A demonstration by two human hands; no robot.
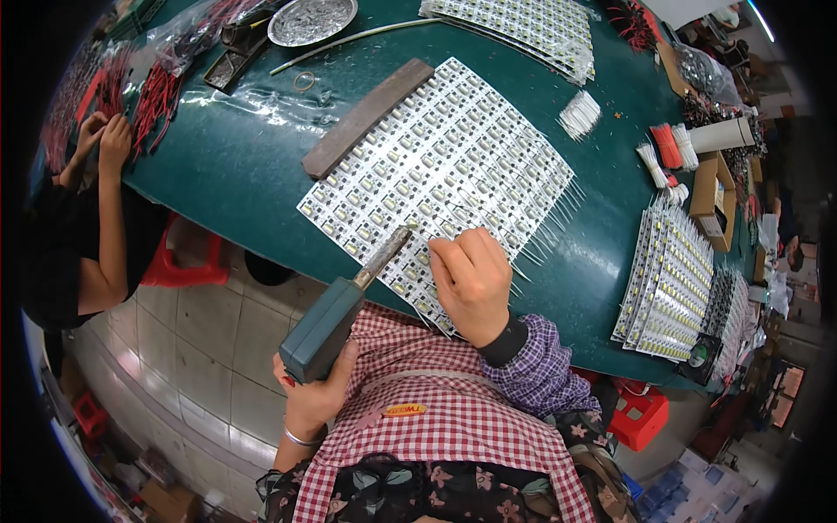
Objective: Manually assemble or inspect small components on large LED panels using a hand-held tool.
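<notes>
A white panel of small circuit boards, with rows of yellowish components, lies on the green table in front of me. My left hand grips a dark green soldering gun, whose metal barrel slants up over the panel's near part. The barrel's tip is close to the boards; whether it touches them I cannot tell. Just right of that tip, my right hand is closed in a pinch above the panel, and what its fingers hold is hidden. Thin white wires stick out along the panel's right edge.
A dark bar rests along the panel's far left edge. Behind it stand a round metal dish and more boards. Stacked panels and a cardboard box are at right. Another person's hands handle red wires at far left.
</notes>
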